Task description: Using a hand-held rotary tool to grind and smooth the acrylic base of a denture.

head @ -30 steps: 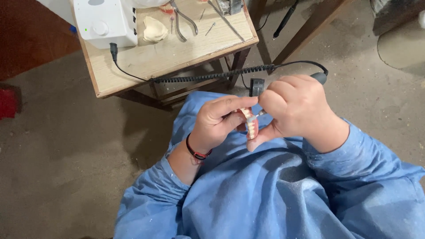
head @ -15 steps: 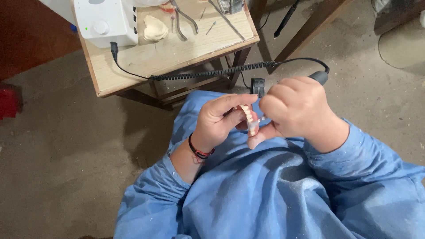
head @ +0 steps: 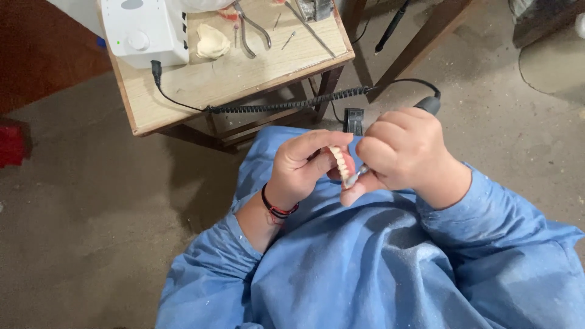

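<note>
Single head-worn view, looking steeply down

The camera sits close above the person's lap, facing down and forward; both hands fill the centre, a wooden desk [head: 201,91] edges the top left, and bare floor [head: 79,231] lies beyond.

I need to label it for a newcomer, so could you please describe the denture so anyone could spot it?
Above the blue gown, between both hands, the left hand pinches a small pink denture with white teeth. It alone shows a row of teeth.
</note>
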